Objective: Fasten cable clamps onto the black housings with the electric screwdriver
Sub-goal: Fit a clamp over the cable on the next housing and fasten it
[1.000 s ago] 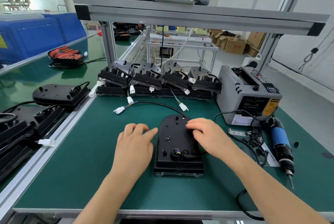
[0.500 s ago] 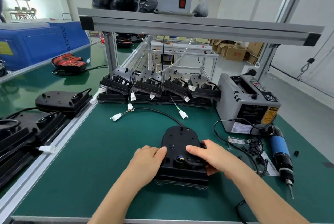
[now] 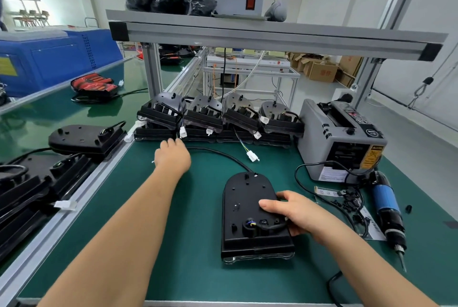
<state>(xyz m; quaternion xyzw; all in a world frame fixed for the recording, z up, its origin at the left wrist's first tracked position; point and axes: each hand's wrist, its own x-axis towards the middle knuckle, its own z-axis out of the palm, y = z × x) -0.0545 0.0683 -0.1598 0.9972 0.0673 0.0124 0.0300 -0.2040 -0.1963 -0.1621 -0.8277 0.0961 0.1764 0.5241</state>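
A black housing point(image 3: 245, 210) lies flat on the green mat in front of me, its black cable point(image 3: 218, 153) curving away to the far left. My right hand point(image 3: 295, 212) grips the housing's right edge, thumb on top. My left hand point(image 3: 173, 155) reaches far forward over the end of that cable; its fingers are curled and whether it holds the white connector is hidden. The blue electric screwdriver point(image 3: 387, 210) lies on the mat at the right, untouched. Small black cable clamps point(image 3: 352, 203) lie scattered on a paper beside it.
A row of stacked black housings point(image 3: 218, 120) with white connectors lines the back of the mat. A grey tape dispenser point(image 3: 339, 138) stands at the right rear. More housings point(image 3: 86, 138) lie on the left conveyor beyond the aluminium rail point(image 3: 67, 215). An overhead shelf point(image 3: 272, 34) spans above.
My left hand left the housing and reached forward to the cable's far end. My right hand stays on the housing's right side, which shifted slightly right.
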